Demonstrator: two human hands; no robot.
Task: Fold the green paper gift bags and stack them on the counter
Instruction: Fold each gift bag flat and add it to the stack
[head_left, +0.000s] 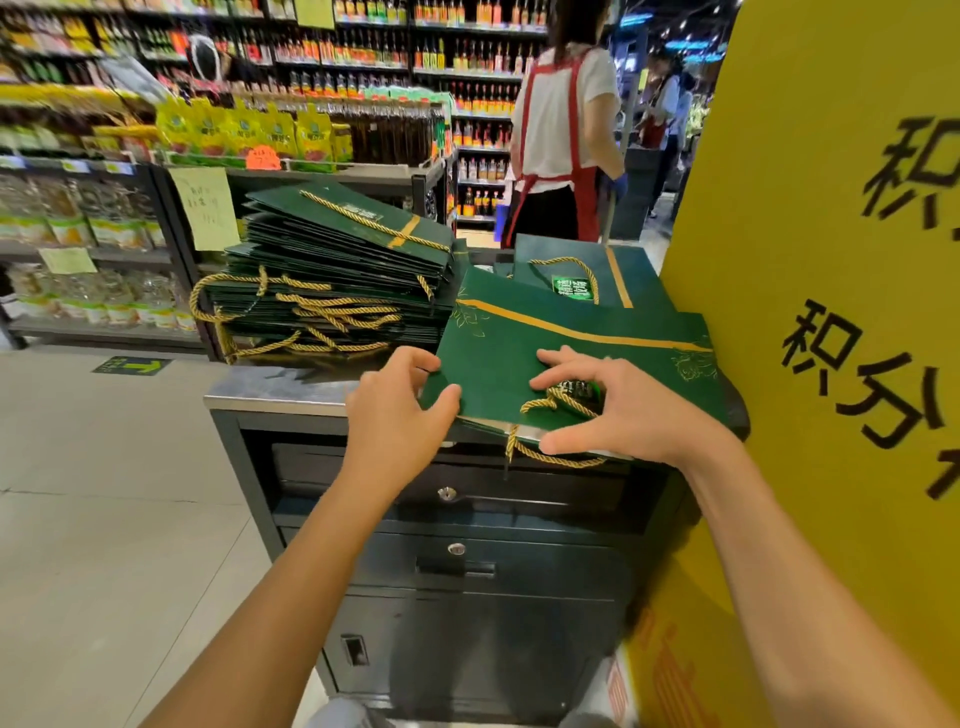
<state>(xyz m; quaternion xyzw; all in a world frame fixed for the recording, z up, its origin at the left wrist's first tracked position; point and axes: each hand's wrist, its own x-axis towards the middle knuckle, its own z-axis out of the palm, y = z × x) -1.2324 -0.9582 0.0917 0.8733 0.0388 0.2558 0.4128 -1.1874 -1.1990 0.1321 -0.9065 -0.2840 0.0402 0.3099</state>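
A flat green paper gift bag with a gold stripe and gold rope handles lies on top of other green bags at the right of the steel counter. My left hand pinches its near left corner. My right hand grips its near edge by the rope handle, fingers spread over the top. A tall stack of folded green bags sits at the counter's back left, gold ropes hanging off its front. More green bags lie behind the one I hold.
A yellow board with black characters stands close on the right. Dark locked drawers sit under the counter. A person in a red apron stands behind it. Shop shelves fill the left and back; tiled floor at left.
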